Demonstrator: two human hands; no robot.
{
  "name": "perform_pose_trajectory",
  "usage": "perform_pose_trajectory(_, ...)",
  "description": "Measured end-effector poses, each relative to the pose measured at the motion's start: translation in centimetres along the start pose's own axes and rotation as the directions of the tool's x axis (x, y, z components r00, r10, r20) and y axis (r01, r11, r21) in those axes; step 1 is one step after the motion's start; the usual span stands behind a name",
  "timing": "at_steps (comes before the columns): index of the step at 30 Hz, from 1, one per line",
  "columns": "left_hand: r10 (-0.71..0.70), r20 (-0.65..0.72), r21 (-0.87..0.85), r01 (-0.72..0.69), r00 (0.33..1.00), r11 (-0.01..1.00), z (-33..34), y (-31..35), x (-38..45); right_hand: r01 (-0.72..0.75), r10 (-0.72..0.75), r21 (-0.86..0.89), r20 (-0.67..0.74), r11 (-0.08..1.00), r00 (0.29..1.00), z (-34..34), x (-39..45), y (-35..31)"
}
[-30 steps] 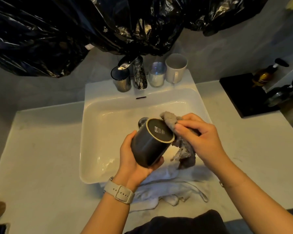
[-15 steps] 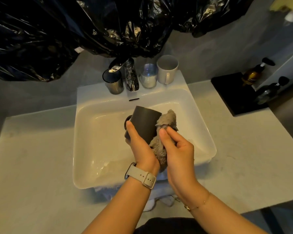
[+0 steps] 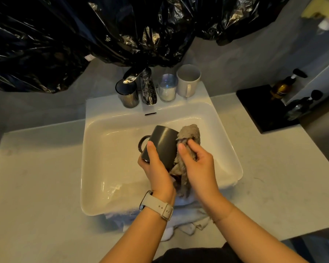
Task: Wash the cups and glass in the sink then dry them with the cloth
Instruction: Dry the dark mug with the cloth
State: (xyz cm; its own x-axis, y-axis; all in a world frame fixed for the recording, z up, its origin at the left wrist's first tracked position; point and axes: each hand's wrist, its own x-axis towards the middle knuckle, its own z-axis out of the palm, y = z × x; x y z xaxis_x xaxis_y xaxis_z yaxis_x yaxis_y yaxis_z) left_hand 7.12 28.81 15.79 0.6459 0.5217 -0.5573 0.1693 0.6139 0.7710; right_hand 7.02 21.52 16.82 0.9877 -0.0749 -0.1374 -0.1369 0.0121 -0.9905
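Head view: dark grey mug (image 3: pixel 164 144) sits over the white sink (image 3: pixel 110 168), gripped by the left hand (image 3: pixel 157 168). Right hand (image 3: pixel 197 166) presses a grey cloth (image 3: pixel 188 135) against its side, apparently pinching it. Three more cups line the sink's back ledge.

I see a dark grey mug (image 3: pixel 162 144) tilted over the white sink (image 3: pixel 103 149), fuzzy grey cloth (image 3: pixel 188 137) pressed on its side.
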Motion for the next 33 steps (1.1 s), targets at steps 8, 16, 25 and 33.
perform_pose_trajectory(8, 0.064, 0.307, 0.272, -0.152, 0.95, 0.95, -1.7, 1.9, -0.6, -0.186, 0.169, 0.195, 0.1, 0.963, 0.981, -1.0, 2.3, -0.4)
perform_pose_trajectory(16, 0.114, 0.815, 0.441, -0.735, 0.569, 0.515, -5.3, 5.8, 2.8, -0.68, 0.576, 0.475, 0.368, 0.558, 0.73, -1.4, 3.8, -1.9)
perform_pose_trajectory(25, 0.275, 0.775, 0.29, -0.706, 0.57, 0.645, -4.3, 4.3, 4.7, -0.752, 0.516, 0.3, 0.577, 0.587, 0.633, -1.1, 4.1, -2.3)
perform_pose_trajectory(33, 0.105, 0.761, 0.44, -0.629, 0.64, 0.641, -6.2, 5.9, 6.1, -0.48, 0.192, 0.262, 0.682, 0.837, 0.706, -8.2, 4.1, -3.5)
